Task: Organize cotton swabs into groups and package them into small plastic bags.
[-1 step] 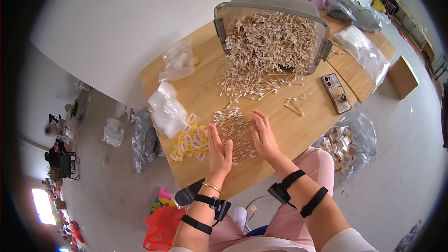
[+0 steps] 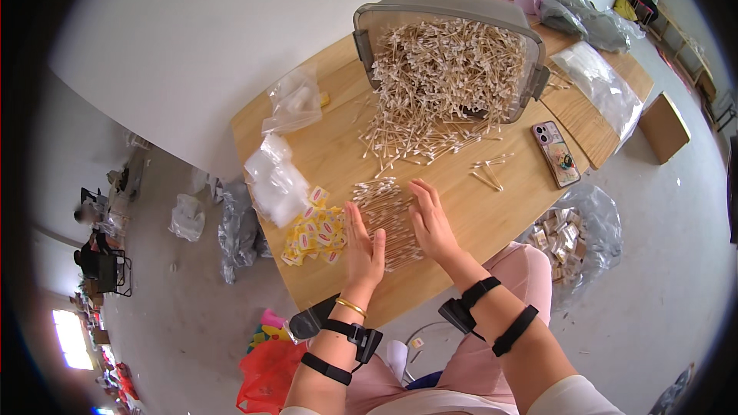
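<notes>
Loose bunch of cotton swabs (image 2: 389,224) is on the desk (image 2: 480,219), right between the left hand (image 2: 364,247) and the right hand (image 2: 433,227), with yellow-and-white packets (image 2: 314,237) just left of them. Grip's not clamped: left fingers straight and together, thumb out; right fingers a bit bent, nothing pinched that I can see. Can't tell if the palms touch the tips. I'd guess super light, stiffish sticks with soft ends, rolly and easy to snap, so hold them by both ends. Sticks lie roughly crosswise, tips facing the palms; the row itself runs toward the tipped grey bin (image 2: 450,0).
</notes>
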Tool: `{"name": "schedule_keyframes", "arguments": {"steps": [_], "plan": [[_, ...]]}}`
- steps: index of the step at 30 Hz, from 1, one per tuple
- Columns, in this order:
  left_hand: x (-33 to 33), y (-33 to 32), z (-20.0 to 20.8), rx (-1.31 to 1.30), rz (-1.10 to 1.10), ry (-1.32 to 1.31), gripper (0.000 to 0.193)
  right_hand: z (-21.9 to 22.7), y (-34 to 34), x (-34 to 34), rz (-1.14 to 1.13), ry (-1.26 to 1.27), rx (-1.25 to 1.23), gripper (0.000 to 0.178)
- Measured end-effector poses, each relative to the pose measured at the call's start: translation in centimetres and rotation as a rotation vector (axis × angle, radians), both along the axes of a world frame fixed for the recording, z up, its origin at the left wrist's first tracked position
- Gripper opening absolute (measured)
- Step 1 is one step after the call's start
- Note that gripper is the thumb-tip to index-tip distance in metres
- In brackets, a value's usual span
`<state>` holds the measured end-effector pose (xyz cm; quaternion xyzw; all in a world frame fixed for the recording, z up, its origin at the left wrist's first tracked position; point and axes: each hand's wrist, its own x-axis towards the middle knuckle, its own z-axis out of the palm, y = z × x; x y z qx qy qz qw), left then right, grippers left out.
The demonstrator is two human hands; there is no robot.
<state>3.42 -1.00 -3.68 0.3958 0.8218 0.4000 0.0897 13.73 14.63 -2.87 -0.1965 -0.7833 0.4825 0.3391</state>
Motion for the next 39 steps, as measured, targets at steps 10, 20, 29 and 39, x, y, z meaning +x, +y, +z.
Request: {"name": "schedule_keyframes", "arguments": {"steps": [10,20,29,39], "plan": [[0.4,1.5,0.9,0.147,-0.054,-0.047,0.087,-0.6,0.3,-1.6,0.072,-0.038,0.012,0.051],[1.0,3.3,1.1,-0.513,-0.144,0.472,0.088,-1.0,1.4,2.2,-0.161,-0.44,0.472,0.052],[-2.1,4.7,1.8,-0.424,-0.034,0.407,0.094,-0.6,1.1,2.2,-0.169,-0.479,0.508,0.053],[-0.5,4.5,0.8,-0.558,-0.154,0.486,0.095,-0.9,1.6,2.4,-0.183,-0.493,0.504,0.054]]}}
